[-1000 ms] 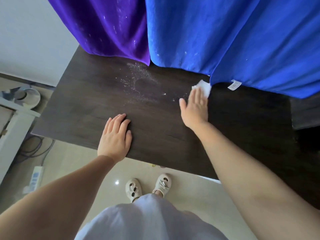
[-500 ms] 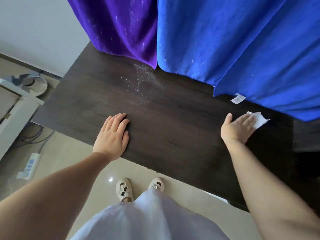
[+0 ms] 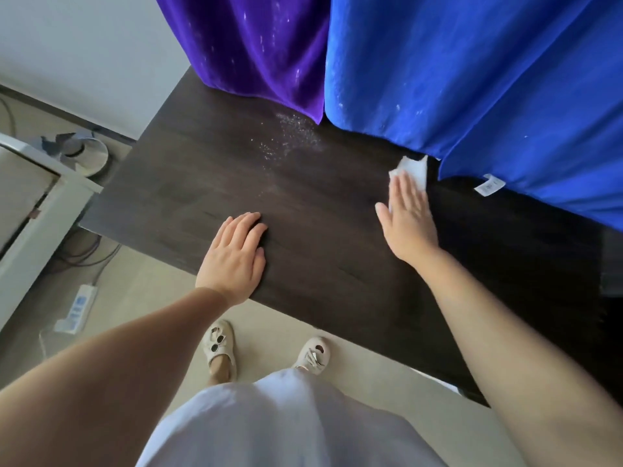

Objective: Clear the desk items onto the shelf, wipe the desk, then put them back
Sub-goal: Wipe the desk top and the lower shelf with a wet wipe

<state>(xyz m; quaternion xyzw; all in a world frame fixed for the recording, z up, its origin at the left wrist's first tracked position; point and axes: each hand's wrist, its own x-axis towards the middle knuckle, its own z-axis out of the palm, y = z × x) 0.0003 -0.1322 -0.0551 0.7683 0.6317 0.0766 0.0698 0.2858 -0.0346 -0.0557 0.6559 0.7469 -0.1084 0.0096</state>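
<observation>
Partly hidden white wipe (image 3: 413, 170) under right hand (image 3: 409, 220).

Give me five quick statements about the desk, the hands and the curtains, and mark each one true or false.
1. The right hand presses a white wipe flat on the desk. True.
2. The left hand holds a cup. False: it rests flat on the desk near the front edge, holding nothing.
3. White specks lie on the desk below the purple curtain. True.
4. The wipe lies on the specks. False: it is off to the right, near the hem of the blue curtain.
5. The blue curtain hangs left of the purple one. False: it hangs to its right.
</observation>
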